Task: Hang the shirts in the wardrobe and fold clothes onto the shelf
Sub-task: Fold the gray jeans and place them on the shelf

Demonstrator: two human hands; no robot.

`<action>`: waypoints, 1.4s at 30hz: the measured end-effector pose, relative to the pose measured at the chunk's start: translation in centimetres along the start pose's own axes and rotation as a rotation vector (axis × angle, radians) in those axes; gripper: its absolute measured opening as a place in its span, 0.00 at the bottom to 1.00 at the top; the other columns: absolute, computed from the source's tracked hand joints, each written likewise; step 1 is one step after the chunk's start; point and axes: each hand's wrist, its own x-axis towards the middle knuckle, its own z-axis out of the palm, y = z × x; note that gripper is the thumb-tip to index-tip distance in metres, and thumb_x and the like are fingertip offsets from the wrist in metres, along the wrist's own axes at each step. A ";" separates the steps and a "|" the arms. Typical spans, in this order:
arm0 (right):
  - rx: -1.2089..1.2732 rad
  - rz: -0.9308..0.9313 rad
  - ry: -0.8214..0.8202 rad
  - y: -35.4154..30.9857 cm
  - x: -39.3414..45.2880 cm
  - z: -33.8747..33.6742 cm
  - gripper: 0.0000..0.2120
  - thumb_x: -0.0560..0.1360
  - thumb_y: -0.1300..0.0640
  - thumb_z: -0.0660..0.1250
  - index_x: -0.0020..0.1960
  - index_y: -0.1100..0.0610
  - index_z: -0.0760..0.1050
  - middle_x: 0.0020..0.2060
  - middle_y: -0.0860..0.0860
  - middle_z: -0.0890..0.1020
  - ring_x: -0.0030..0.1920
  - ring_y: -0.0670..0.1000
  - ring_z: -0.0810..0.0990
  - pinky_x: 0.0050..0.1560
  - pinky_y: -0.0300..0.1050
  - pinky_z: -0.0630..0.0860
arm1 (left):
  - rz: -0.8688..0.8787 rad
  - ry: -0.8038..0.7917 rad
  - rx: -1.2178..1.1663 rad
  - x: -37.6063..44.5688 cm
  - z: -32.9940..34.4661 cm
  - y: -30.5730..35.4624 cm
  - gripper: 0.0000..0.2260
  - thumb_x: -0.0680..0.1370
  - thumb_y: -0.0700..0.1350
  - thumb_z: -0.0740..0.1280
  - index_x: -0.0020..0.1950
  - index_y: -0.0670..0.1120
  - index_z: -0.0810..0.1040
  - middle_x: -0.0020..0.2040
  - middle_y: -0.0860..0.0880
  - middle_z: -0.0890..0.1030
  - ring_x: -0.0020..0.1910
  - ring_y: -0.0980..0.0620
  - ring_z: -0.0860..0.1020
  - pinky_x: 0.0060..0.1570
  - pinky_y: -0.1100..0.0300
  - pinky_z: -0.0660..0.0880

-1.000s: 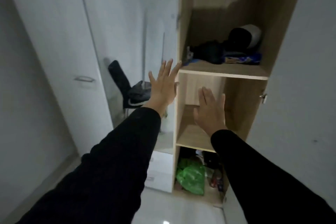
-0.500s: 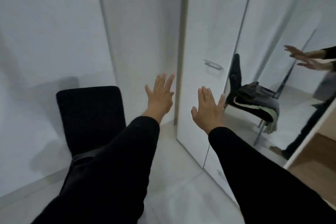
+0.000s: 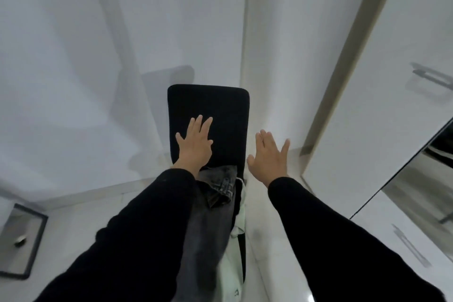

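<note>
A black chair (image 3: 220, 110) stands against the white wall, straight ahead of me. On its seat lies a pair of dark grey jeans (image 3: 208, 216) over a pale green shirt (image 3: 232, 260); my left sleeve hides part of the pile. My left hand (image 3: 195, 144) is held flat in front of the chair back, fingers apart, holding nothing. My right hand (image 3: 269, 154) hovers to the right of the chair, also open and empty. The white wardrobe door (image 3: 382, 95) with a metal handle (image 3: 431, 76) stands at the right.
A mirrored panel (image 3: 426, 193) sits on the wardrobe front at the far right, with a white drawer front (image 3: 392, 235) below it. A dark-framed object (image 3: 22, 240) lies on the pale floor at lower left. White walls close off the corner behind the chair.
My view has swung left, from the open wardrobe shelves to the chair. The chair now sits centred under my hands and the clothes on its seat have come into view. Both hands stay open.
</note>
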 end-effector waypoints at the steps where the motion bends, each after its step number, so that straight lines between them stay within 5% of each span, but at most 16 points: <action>1: -0.001 -0.014 -0.036 -0.7 0.3 1.1 0.31 0.79 0.51 0.53 0.78 0.59 0.48 0.78 0.52 0.50 0.78 0.50 0.46 0.73 0.66 0.42 | -0.021 -0.033 0.008 0.0 0.7 -1.2 0.28 0.82 0.46 0.57 0.77 0.53 0.45 0.78 0.50 0.44 0.77 0.49 0.42 0.71 0.37 0.50; 10: -0.002 -0.095 -0.342 -3.6 3.6 10.1 0.32 0.80 0.47 0.55 0.78 0.57 0.48 0.78 0.51 0.49 0.78 0.51 0.47 0.71 0.68 0.41 | -0.272 -0.369 -0.023 1.2 8.0 -7.2 0.28 0.79 0.49 0.61 0.76 0.52 0.52 0.78 0.49 0.46 0.77 0.47 0.45 0.69 0.34 0.50; 20: 0.107 -0.067 -0.561 -5.4 7.9 21.3 0.37 0.77 0.46 0.62 0.78 0.53 0.47 0.78 0.53 0.47 0.77 0.60 0.46 0.70 0.70 0.51 | -0.671 -0.474 -0.200 4.7 17.0 -12.2 0.36 0.76 0.48 0.64 0.77 0.48 0.46 0.70 0.39 0.65 0.67 0.38 0.67 0.64 0.43 0.66; 25: 0.134 -0.035 -0.605 -5.2 8.8 25.5 0.39 0.77 0.47 0.64 0.78 0.48 0.44 0.77 0.55 0.43 0.76 0.64 0.46 0.68 0.70 0.57 | -0.759 -0.431 -0.396 5.8 21.2 -13.0 0.36 0.77 0.45 0.64 0.78 0.46 0.44 0.68 0.36 0.69 0.65 0.37 0.70 0.63 0.50 0.68; 33: 0.322 0.108 -0.556 -4.8 9.5 28.1 0.40 0.73 0.51 0.64 0.77 0.45 0.43 0.76 0.61 0.42 0.73 0.69 0.55 0.67 0.66 0.64 | -0.970 -0.112 -0.563 8.4 22.3 -13.4 0.13 0.78 0.40 0.57 0.61 0.45 0.74 0.58 0.42 0.76 0.59 0.40 0.74 0.58 0.56 0.72; 36: 0.422 0.209 -0.522 -4.5 9.9 27.5 0.39 0.74 0.52 0.62 0.77 0.45 0.43 0.75 0.62 0.49 0.70 0.68 0.61 0.67 0.63 0.66 | -1.009 0.016 -0.704 10.4 20.5 -12.3 0.11 0.78 0.40 0.57 0.57 0.45 0.74 0.49 0.45 0.73 0.48 0.45 0.74 0.48 0.54 0.78; 39: 0.475 0.311 -0.512 -4.1 10.6 25.8 0.37 0.76 0.51 0.60 0.78 0.47 0.42 0.72 0.63 0.60 0.66 0.66 0.67 0.65 0.60 0.67 | -1.001 0.065 -0.944 12.8 17.4 -10.1 0.11 0.79 0.35 0.58 0.60 0.42 0.71 0.53 0.45 0.68 0.48 0.46 0.73 0.32 0.59 0.79; 42: 0.484 0.353 -0.484 -3.7 11.2 23.3 0.37 0.76 0.53 0.61 0.78 0.51 0.43 0.68 0.64 0.65 0.64 0.64 0.70 0.62 0.57 0.68 | -0.944 0.109 -1.090 14.3 14.2 -8.1 0.13 0.77 0.31 0.60 0.60 0.42 0.70 0.54 0.45 0.68 0.52 0.43 0.76 0.37 0.56 0.82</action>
